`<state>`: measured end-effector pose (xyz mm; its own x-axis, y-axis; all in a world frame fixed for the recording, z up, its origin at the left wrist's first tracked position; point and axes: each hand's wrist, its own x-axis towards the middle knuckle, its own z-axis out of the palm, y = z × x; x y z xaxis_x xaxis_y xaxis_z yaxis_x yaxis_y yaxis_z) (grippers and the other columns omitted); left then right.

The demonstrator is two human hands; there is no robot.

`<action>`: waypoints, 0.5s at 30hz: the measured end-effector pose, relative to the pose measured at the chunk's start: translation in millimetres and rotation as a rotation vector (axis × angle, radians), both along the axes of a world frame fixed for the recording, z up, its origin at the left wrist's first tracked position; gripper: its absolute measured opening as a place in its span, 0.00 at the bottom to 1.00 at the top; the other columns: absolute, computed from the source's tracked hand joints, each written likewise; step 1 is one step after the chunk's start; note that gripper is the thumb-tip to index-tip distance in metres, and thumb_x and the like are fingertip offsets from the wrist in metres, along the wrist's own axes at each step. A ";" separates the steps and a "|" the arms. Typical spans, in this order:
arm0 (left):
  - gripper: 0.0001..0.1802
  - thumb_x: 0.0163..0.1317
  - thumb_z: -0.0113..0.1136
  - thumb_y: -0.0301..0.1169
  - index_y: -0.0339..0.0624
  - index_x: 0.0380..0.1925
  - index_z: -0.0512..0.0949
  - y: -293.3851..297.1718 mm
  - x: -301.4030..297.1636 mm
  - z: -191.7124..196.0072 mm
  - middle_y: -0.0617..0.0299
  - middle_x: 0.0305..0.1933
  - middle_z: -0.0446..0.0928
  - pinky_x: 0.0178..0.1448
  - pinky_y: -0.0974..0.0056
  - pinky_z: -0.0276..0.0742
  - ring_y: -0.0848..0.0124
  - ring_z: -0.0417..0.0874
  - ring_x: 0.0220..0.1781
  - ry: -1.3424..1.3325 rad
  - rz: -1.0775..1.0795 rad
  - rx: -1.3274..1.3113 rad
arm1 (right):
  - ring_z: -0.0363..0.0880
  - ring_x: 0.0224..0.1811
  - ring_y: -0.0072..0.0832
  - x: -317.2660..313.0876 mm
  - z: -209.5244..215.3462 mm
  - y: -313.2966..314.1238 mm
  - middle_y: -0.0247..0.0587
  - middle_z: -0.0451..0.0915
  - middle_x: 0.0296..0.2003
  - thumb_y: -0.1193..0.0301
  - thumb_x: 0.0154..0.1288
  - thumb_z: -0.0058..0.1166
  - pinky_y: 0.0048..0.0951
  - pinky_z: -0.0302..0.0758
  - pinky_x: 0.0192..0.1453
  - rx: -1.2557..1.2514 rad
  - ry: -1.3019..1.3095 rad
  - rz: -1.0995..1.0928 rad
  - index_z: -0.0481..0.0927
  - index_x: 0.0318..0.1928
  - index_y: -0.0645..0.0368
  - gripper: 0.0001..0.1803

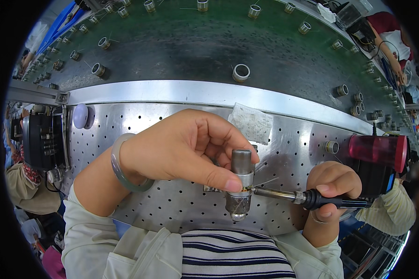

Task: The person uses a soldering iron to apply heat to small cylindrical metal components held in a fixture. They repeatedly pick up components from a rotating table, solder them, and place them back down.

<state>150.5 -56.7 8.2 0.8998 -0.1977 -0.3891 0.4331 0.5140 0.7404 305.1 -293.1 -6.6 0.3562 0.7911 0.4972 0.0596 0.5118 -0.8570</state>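
My left hand (177,149) pinches a small metal ring (246,179) between thumb and fingers. The ring sits around an upright grey metal post (241,162), whose lower part (238,204) ends in a shiny rounded tip. Thin wires stick out from the ring toward the right. Held in my right hand (335,183) is a soldering iron (284,195) with a black handle, lying almost level. Its tip meets the ring's side close to my left thumb; whether it actually touches a wire is too small to tell.
Beneath my hands lies a perforated metal worktop (172,204). A folded whitish cloth (251,122), a loose ring (331,147), a purple knob (80,116) and a red translucent container (379,151) are around it. Beyond a metal rail (191,90), a green conveyor belt (172,51) carries many rings. Other people work at both sides.
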 end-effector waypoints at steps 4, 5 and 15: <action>0.25 0.45 0.68 0.15 0.24 0.47 0.74 0.7 -0.6 2.3 0.52 0.44 0.78 0.39 0.78 0.80 0.77 0.81 0.37 0.013 -0.010 0.002 | 0.76 0.18 0.31 -1.0 1.8 1.8 0.47 0.78 0.22 0.78 0.47 0.69 0.26 0.71 0.21 -0.005 -0.024 0.000 0.77 0.37 0.71 0.17; 0.25 0.45 0.68 0.15 0.24 0.47 0.74 0.4 -0.4 3.8 0.52 0.44 0.78 0.39 0.78 0.80 0.78 0.80 0.38 0.012 -0.009 0.024 | 0.76 0.18 0.31 -1.0 1.8 1.6 0.47 0.78 0.22 0.77 0.47 0.69 0.26 0.71 0.21 -0.009 -0.035 -0.007 0.77 0.37 0.70 0.17; 0.29 0.47 0.66 0.15 0.26 0.53 0.71 -0.1 1.4 -0.8 0.54 0.46 0.77 0.43 0.77 0.80 0.75 0.79 0.46 -0.045 0.007 0.010 | 0.65 0.14 0.20 -11.4 0.6 0.4 0.35 0.70 0.18 0.64 0.58 0.63 0.20 0.59 0.17 -0.050 0.057 -0.267 0.70 0.32 0.62 0.16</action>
